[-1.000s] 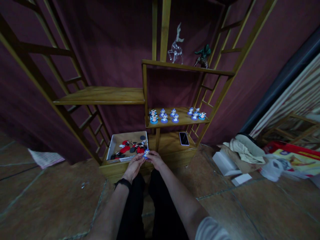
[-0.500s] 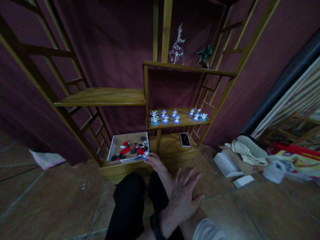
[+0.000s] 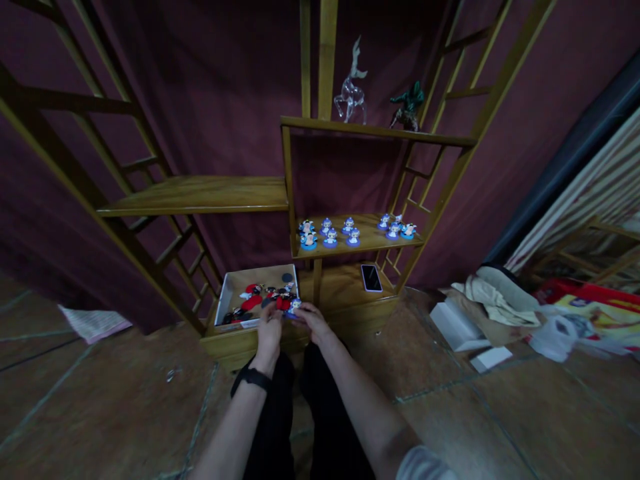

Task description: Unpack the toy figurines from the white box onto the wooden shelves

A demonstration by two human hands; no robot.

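Ten or so small figurines (image 3: pixel 353 237) already stand in loose groups on the shelf (image 3: pixel 367 235), and one more is in my grip, so I judge much of the work done. Red and black pieces (image 3: pixel 251 301) lie jumbled in the box (image 3: pixel 265 273); how many are left I cannot count. The purple-and-white figurine (image 3: pixel 295 305) sits upright at the box's front right corner, pinched at its right side by the fingers of my right hand (image 3: pixel 311 317). My left hand (image 3: pixel 270 328) is just left of it, fingers bent; I cannot tell whether they touch it.
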